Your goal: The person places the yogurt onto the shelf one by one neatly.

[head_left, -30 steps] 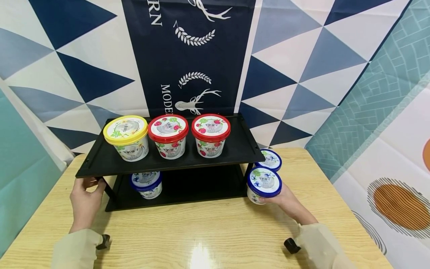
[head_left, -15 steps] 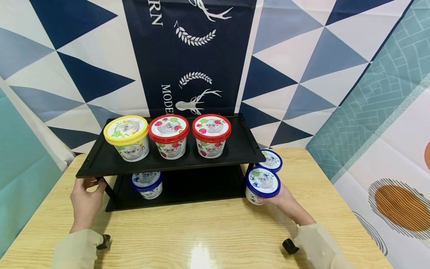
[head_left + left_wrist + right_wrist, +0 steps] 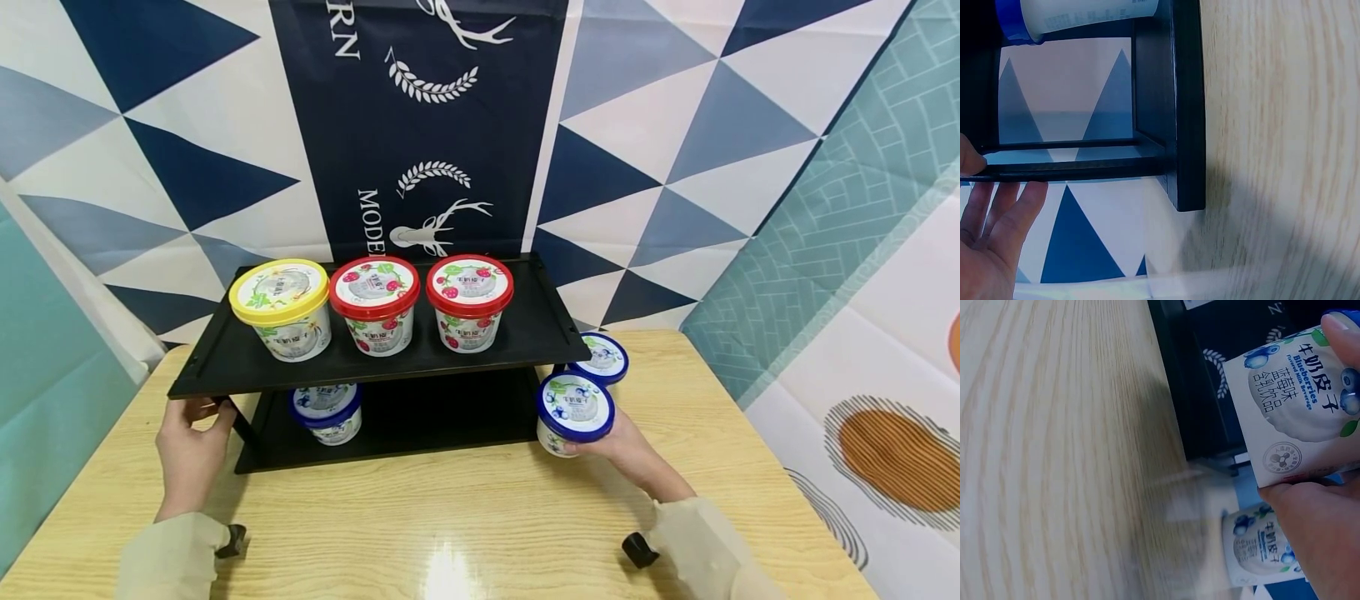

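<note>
My right hand (image 3: 626, 450) grips a blue-lidded blueberry milk beverage cup (image 3: 576, 408), held upright at the front right corner of a black two-tier shelf (image 3: 420, 371). The right wrist view shows the printed side of this cup (image 3: 1297, 406) between thumb and fingers. At the shelf's left end my left hand (image 3: 191, 446) holds the front post, thumb on one side and fingers (image 3: 1013, 219) on the other. On the lower tier, at the left, stands another blue-lidded cup (image 3: 326, 412). A further blue-lidded cup (image 3: 602, 358) stands on the table beyond the shelf's right end.
Along the upper tier stand a yellow-lidded cup (image 3: 282, 308) and two red-lidded cups, one in the middle (image 3: 375, 304) and one to its right (image 3: 470, 302). The wooden table (image 3: 420, 517) extends in front of the shelf. A patterned cloth (image 3: 622, 158) hangs close behind.
My right hand has carried the blue-lidded cup slightly left, towards the opening of the lower tier. The left hand and the shelf stay where they were.
</note>
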Available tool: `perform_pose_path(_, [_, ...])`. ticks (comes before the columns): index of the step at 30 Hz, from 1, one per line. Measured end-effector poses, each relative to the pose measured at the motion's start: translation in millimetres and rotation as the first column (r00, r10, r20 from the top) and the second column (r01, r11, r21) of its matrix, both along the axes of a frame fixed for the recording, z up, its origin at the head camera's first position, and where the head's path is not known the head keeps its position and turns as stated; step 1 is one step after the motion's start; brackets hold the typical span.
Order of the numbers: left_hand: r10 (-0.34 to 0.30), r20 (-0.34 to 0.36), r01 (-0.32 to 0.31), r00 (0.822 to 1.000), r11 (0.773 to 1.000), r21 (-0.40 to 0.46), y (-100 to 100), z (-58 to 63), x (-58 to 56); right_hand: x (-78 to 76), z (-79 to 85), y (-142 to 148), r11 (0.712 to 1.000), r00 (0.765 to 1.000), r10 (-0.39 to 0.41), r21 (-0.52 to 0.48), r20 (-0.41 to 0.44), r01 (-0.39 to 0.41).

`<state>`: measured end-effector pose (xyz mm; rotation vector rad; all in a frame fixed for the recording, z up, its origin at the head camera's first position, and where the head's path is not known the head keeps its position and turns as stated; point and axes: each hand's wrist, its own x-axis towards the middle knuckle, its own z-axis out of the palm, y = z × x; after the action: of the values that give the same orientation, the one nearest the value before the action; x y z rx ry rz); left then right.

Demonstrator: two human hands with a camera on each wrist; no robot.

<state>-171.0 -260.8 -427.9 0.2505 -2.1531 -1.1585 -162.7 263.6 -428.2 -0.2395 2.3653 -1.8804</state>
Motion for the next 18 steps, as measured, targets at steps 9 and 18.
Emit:
perform_pose_path(9, [0.006,-0.001,-0.006,1.000,1.000,-0.005,0.0,0.2,-0.1,-1.0,1.3,-12.4,1.000,1.000,0.019,-0.021,-0.017,-0.019])
perform_pose_path(18, [0.000,0.003,0.000,1.000,1.000,-0.001,-0.4,-0.2,0.0,-4.7,-2.8,-24.9,0.995,0.998,0.043,-0.087,-0.039,-0.047])
